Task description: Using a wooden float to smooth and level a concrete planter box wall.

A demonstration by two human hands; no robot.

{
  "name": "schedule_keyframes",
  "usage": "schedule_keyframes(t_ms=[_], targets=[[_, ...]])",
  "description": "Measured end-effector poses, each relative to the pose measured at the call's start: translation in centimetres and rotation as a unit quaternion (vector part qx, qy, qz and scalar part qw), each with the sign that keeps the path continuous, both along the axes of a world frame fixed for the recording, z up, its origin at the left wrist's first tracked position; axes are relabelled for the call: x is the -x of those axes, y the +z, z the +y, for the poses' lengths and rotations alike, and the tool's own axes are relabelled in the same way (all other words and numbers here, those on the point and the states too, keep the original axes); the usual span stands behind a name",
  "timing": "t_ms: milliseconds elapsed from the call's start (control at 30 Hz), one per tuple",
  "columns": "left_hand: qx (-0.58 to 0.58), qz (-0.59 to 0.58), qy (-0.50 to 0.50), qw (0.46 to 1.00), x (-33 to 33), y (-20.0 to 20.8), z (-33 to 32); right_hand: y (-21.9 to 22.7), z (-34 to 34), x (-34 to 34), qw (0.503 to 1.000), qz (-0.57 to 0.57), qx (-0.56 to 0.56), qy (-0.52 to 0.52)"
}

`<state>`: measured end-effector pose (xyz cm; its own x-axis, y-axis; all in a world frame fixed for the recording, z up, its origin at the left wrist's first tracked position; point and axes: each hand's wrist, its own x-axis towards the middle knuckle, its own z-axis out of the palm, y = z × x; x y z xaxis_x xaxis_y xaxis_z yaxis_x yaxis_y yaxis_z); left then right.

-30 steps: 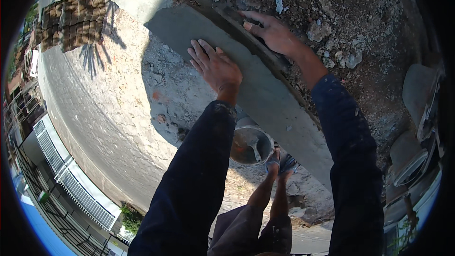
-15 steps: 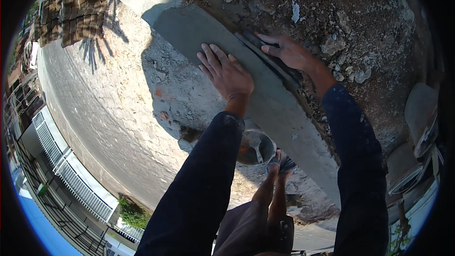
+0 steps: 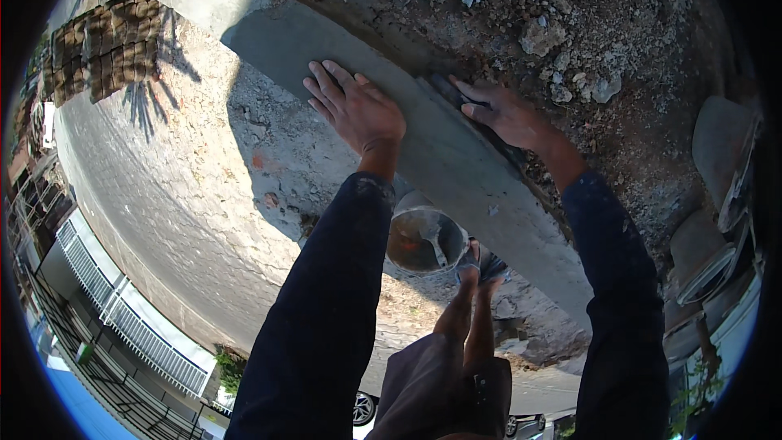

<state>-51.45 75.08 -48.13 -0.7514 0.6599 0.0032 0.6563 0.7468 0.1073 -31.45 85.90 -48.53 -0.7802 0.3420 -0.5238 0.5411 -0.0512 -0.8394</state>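
Note:
My left hand lies flat, fingers stretched out, on the smooth grey top of a low concrete wall that runs diagonally through the view. Across from it, my right hand grips a long, dark, flat plastering float by its back. The float is held along the far side of the wall, just below the top edge; the hand hides much of it, and its working face is out of sight. Below my left forearm stands a bucket with a trowel inside.
Rough soil with stones and rubble borders the wall's far side. Stacked roof tiles stand at the upper left, beside a paved road. My feet are beside the bucket. Pale curved items lie at the right edge.
My right hand has slid the float along the wall's far side, down and to the right. My left hand stays at about the same place on the wall. The view has shifted slightly.

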Motion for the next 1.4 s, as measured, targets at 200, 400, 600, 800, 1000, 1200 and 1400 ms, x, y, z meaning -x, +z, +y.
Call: schedule_keyframes(t_ms=[200, 400, 600, 800, 1000, 1200, 1400], targets=[[-0.010, -0.008, 0.005, 1.000, -0.5, 0.1, 0.6, 3.8, -0.7, -7.0, 0.988, -0.045, -0.138, -0.058], [-0.021, -0.027, 0.010, 0.999, -0.8, 0.1, 0.7, 5.3, 0.8, 6.3, 0.930, 0.015, -0.365, -0.051], [-0.007, -0.003, 0.006, 1.000, -0.5, 0.0, 0.4, 5.3, 0.0, 12.6, 0.860, -0.013, -0.509, -0.036], [-0.012, -0.006, 0.006, 1.000, -0.5, -0.1, 0.0, 5.3, -2.3, 11.3, 0.845, -0.044, -0.532, -0.009], [-0.073, -0.028, -0.012, 0.997, 0.3, 0.3, -0.4, 4.9, -2.0, 15.4, 0.789, -0.022, -0.613, 0.008], [-0.065, -0.140, -0.058, 0.986, -2.6, 2.7, -10.3, 5.6, 0.2, 22.8, 0.838, -0.041, -0.545, 0.002], [0.157, -0.371, -0.050, 0.914, -12.6, 11.6, -35.7, 2.9, -7.6, 17.8, 0.817, -0.095, -0.569, 0.024]])
